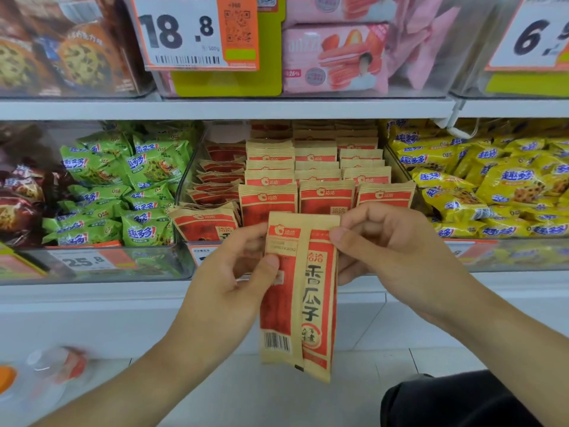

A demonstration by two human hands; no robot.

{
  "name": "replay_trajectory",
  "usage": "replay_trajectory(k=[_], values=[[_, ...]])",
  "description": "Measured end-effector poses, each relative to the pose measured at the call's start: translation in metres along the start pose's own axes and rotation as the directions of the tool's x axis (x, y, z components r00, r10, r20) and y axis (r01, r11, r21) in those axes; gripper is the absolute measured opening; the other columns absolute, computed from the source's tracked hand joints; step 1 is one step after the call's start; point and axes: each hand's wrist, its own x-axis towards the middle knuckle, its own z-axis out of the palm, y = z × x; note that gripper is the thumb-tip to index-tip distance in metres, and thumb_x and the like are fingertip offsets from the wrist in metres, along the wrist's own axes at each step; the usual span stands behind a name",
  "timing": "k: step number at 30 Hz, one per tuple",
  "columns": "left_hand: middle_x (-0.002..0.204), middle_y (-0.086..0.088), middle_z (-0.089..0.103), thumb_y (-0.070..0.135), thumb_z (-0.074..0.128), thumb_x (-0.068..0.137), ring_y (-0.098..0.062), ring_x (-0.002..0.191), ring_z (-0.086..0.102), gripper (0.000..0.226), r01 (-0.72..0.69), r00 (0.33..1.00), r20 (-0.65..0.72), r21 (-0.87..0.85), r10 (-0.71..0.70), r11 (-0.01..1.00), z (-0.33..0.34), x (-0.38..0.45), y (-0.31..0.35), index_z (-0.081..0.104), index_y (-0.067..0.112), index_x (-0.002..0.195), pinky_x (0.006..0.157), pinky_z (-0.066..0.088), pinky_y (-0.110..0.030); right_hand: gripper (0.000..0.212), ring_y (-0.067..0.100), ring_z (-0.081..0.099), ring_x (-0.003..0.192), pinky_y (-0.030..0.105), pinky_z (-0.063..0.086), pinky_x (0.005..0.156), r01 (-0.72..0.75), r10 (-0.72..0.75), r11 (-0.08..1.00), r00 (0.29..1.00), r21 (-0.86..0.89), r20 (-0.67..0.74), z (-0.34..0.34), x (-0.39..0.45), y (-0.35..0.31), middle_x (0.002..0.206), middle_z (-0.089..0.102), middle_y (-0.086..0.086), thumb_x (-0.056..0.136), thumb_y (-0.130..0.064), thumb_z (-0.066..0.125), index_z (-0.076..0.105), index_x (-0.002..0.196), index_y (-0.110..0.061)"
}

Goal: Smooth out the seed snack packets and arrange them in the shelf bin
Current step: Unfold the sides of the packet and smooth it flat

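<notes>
I see both hands holding one seed snack packet [297,291] upright in front of the shelf bin [295,186]. My left hand [228,272] pinches its left edge with the thumb on the front; my right hand [388,245] grips the top right corner (fingers curled behind). The bin behind holds rows of matching packets [326,195] standing on end. Green packs [123,186] sit left of it, yellow packs [492,180] right.

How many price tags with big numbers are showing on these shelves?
3: the 18.8 tag upper left, a cut-off 6 tag upper right, the 25.8 tag lower left. Another may hide behind the hands.
</notes>
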Motion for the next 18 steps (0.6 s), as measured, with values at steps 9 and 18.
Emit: replay_trajectory(k=[9, 18], values=[[0.106, 0.015, 0.068, 0.053, 0.069, 0.080, -0.004, 0.098, 0.066, 0.035, -0.026, 1.000, -0.005, 0.104, 0.027, 0.994, 0.002, -0.002, -0.006, 0.051, 0.054, 0.109, 0.077, 0.055, -0.016, 0.020, 0.033, 0.072, 0.071, 0.032, 0.061, 0.057, 0.131, -0.129, 0.991, 0.985, -0.011, 0.119, 0.014, -0.008, 0.006, 0.080, 0.071, 0.019, 0.077, -0.026, 0.069, 0.066, 0.087, -0.008], [0.099, 0.012, 0.067, 0.034, 0.046, 0.095, 0.002, 0.092, 0.064, 0.021, -0.041, 0.998, 0.052, 0.178, 0.032, 0.983, 0.005, -0.003, -0.001, 0.057, 0.052, 0.096, 0.079, 0.054, -0.017, 0.006, 0.028, 0.071, 0.065, 0.033, 0.060, 0.055, 0.165, -0.161, 0.986, 0.980, -0.021, 0.115, 0.013, -0.007, 0.004, 0.077, 0.070, 0.021, 0.084, -0.014, 0.069, 0.064, 0.084, -0.010]])
